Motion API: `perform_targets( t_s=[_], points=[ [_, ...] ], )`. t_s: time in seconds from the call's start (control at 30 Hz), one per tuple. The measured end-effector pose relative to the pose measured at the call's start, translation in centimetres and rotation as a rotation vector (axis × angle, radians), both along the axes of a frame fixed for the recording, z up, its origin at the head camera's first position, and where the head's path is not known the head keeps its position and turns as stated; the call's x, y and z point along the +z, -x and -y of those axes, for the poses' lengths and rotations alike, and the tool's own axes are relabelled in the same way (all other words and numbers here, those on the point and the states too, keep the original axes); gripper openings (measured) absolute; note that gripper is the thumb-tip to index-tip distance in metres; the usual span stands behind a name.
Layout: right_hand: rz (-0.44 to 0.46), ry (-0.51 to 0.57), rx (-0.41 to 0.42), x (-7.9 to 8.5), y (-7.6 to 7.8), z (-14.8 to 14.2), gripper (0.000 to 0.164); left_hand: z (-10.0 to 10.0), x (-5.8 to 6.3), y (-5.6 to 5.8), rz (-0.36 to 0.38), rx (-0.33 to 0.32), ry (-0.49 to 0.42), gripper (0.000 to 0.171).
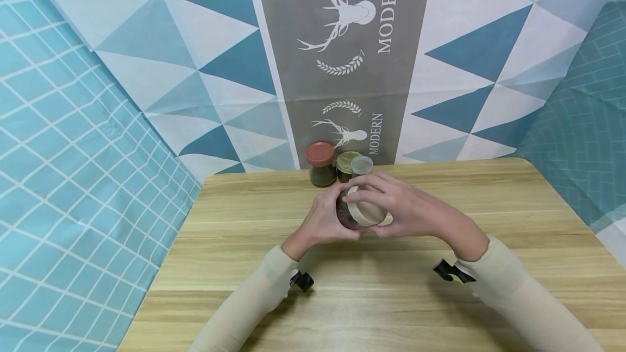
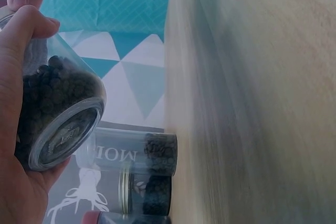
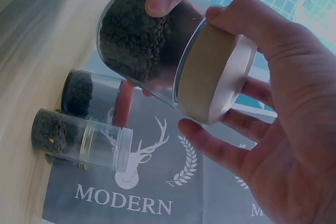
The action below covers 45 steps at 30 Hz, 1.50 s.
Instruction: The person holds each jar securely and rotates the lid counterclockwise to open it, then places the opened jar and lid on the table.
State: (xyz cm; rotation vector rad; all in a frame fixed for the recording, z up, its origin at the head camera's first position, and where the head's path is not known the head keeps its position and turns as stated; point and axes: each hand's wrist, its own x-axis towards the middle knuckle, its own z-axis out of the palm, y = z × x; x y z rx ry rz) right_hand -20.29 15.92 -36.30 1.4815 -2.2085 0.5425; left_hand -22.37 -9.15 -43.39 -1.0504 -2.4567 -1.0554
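Observation:
A clear glass jar [image 3: 131, 40], partly filled with dark beans or pellets, is held tilted above the table. My left hand [image 1: 324, 220] grips its glass body, thumb on the near side in the right wrist view. At the jar's mouth sits a beige lid [image 3: 207, 72], with the fingers and thumb of my right hand [image 1: 408, 209] curled around its edge. Whether the lid is loose or tight I cannot tell. The left wrist view shows the round glass base [image 2: 67, 135] of this jar, raised off the tabletop.
Behind the hands, a red-lidded jar [image 1: 320, 165], a gold-lidded jar [image 1: 346, 162] and a narrow clear-lidded jar [image 2: 142, 152] stand close together, with dark contents. They are near the back edge of the wooden table [image 1: 235, 221], before a patterned cloth backdrop [image 1: 337, 83].

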Motion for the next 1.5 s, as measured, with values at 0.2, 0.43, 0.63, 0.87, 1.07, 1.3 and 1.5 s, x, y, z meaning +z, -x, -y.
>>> perform_targets(
  t_s=[0.2,0.43,0.63,0.87,1.07,1.3,1.5],
  points=[
    [0.038,0.015,-0.055,0.6,-0.2,-0.5,0.097,0.2,0.0,0.0,0.006,-0.003,-0.014,0.091],
    [0.100,0.019,-0.122,1.0,-0.4,-0.6,0.093,0.3,-0.1,0.0,0.017,-0.004,-0.014,0.094],
    [0.139,0.060,-0.223,1.2,-0.9,-0.3,0.093,0.2,-0.2,0.0,0.018,0.004,-0.017,0.094],
    [0.162,0.126,-0.337,1.1,-1.2,0.0,0.083,0.2,0.0,-0.1,0.024,0.018,-0.014,0.096],
    [0.223,0.127,-0.434,1.1,-1.4,0.5,0.082,0.2,0.2,-0.2,0.021,0.024,-0.010,0.097],
    [0.265,0.088,-0.449,1.0,-1.6,1.0,0.081,0.2,0.1,-0.1,0.016,0.018,-0.017,0.096],
    [0.292,0.076,-0.440,0.7,-2.0,1.7,0.082,0.1,-0.1,-0.1,0.017,0.022,-0.012,0.093]
  ],
)
